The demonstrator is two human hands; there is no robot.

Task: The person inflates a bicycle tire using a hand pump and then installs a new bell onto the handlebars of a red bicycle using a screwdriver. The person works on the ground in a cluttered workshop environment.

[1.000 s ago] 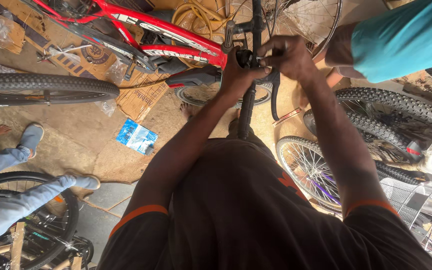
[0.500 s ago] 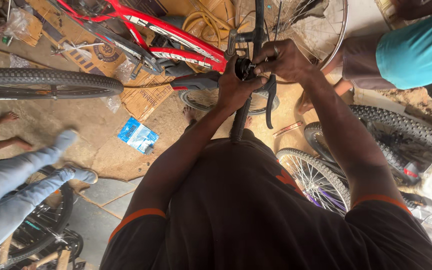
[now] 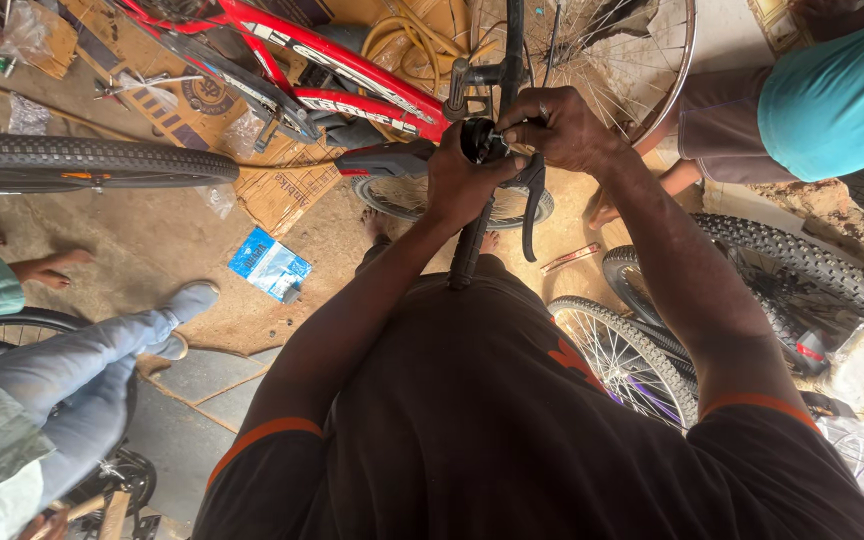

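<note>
My left hand (image 3: 462, 180) is wrapped around a black bicycle handlebar (image 3: 470, 245) that points toward my belly. My right hand (image 3: 560, 128) pinches a small metal part at the brake lever clamp (image 3: 480, 140) on the same bar. The black brake lever (image 3: 532, 215) hangs down just below my right hand. A red bicycle frame (image 3: 322, 70) lies beyond the bar, with a grey saddle (image 3: 387, 160) next to my left wrist. My dark shirt hides the floor under me.
A spoked wheel (image 3: 632, 60) stands beyond my hands. Knobby tyres (image 3: 82, 160) (image 3: 802, 270) lie left and right, a smaller wheel (image 3: 632, 360) by my right elbow. A blue packet (image 3: 269, 265) lies on the floor. A person in teal (image 3: 832, 100) sits at right; another person's legs (image 3: 102, 350) are at left.
The view has shifted a little; my hands stay on the handlebar and brake clamp. The legs at left have moved nearer and stretched out.
</note>
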